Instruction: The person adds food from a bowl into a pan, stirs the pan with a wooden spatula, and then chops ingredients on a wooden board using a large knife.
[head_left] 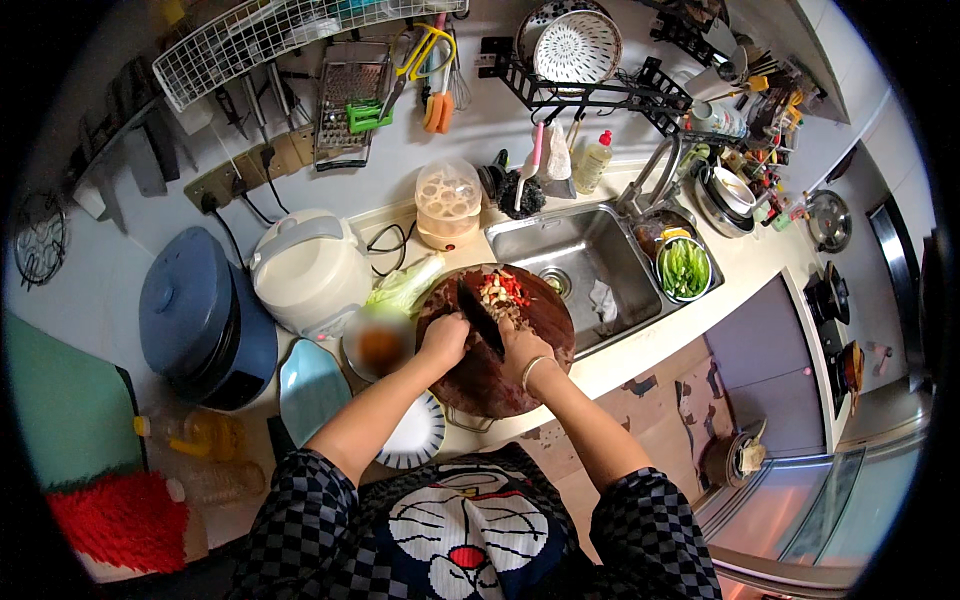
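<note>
A round, dark brown wooden chopping board [548, 300] lies on the counter in front of me. Across it slants a dark-bladed kitchen knife [481, 314]. My right hand [526, 352], with a bangle at the wrist, closes at the knife's near end; the handle is hidden. On the blade's left side, my left hand [444, 340] is curled closed; whatever its fingers hold is hidden. Chopped red chilli [513, 287] and pale pieces that look like garlic [492, 294] lie beyond my right hand. Brownish minced bits [497, 314] sit beside the blade.
Behind the board are leafy greens [408, 285] and an egg steamer [447, 205]. Left stand a rice cooker [310, 272], a blue pot [205, 320], a light-blue dish [312, 385] and a striped plate [415, 432]. Right are a sink [580, 255] and a bowl of green vegetables [686, 268].
</note>
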